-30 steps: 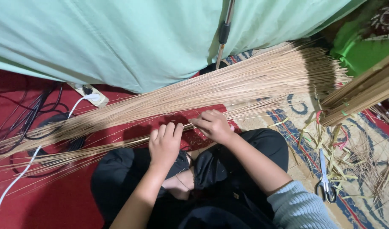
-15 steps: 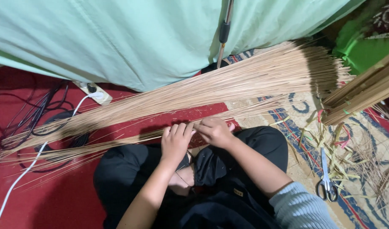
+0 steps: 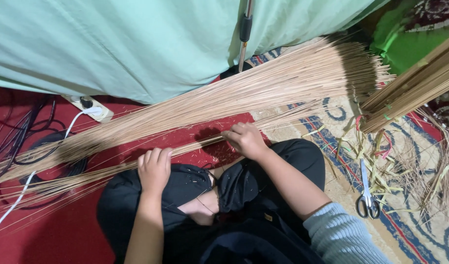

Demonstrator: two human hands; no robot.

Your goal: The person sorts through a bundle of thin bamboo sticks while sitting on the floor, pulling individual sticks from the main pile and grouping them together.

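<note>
A long bundle of thin tan sticks lies slantwise across the floor in front of my crossed legs in black trousers. My left hand rests palm down on a smaller strand of the sticks near my left knee, fingers curled over them. Further right along the same strand, my right hand closes its fingers around the sticks. The two hands are about a forearm's length apart.
A pale green cloth hangs behind the sticks. A white power strip with black and white cables sits at the left on red carpet. Scissors lie at the right among straw scraps. A second stick bundle lies at upper right.
My left hand has slid left along the strand, away from my right hand. The right hand stayed roughly in place on the sticks.
</note>
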